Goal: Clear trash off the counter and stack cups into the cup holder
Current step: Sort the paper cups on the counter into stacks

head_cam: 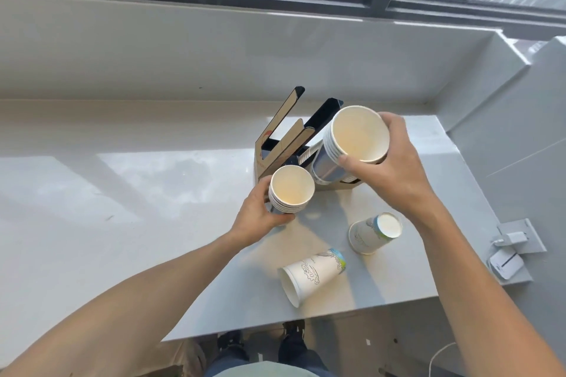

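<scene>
Beside the cup holder (275,147), both hands grip cup stacks: left hand (260,217), small stack (291,190); right hand (389,168), tall stack (352,141).

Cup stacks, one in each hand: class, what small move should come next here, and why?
Probably nest the left hand's smaller stack into the right hand's taller stack. Both are open side up and close together above the counter, beside the cardboard holder. One stack frees a hand for the two loose cups.

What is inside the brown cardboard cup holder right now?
The brown cardboard cup holder shows white paper cup rims in a slot; the right hand and its stack of white paper cups cover the rest.
</scene>
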